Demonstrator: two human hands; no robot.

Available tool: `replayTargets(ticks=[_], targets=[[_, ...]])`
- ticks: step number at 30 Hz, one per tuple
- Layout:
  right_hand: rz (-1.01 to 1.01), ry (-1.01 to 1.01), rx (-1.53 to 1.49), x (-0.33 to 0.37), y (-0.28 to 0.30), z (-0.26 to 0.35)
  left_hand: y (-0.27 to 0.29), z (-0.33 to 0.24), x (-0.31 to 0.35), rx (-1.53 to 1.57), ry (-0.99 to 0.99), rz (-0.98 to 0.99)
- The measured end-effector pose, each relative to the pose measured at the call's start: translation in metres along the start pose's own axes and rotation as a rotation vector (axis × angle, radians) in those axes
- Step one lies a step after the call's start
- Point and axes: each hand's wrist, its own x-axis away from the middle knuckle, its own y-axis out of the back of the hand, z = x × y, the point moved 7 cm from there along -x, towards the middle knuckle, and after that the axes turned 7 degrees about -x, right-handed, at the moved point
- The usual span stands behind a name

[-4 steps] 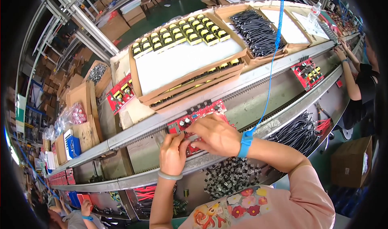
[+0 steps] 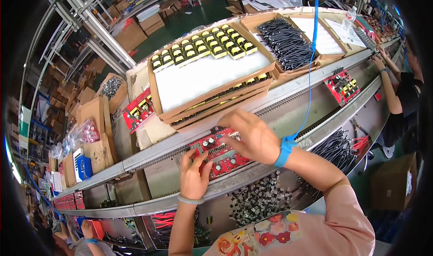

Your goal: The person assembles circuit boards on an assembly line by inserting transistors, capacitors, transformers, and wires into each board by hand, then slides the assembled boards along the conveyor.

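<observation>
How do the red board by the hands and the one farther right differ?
The near board is partly hidden by the right hand; the right board has no hand over it. The right board carries yellow parts; the near board shows none. Both are red.

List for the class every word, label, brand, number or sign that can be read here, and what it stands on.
None can be read clearly.
Red circuit board just below the picture's centre: any markings too small.
Clear bottle: any print too small.
Cardboard box at far right: small pale label, too small to read.
</observation>
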Motion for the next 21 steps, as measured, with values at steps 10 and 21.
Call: replayTargets(ticks=[10, 21], targets=[[0.166, 0.286, 0.686, -0.109, 0.096, -0.086, -0.01, 0.025, 0.003, 0.125, 0.125, 0.057], [0.441, 0.297, 1.027, -0.112, 0.063, -0.116, 0.09, -0.053, -0.077, 0.045, -0.21, -0.341]])
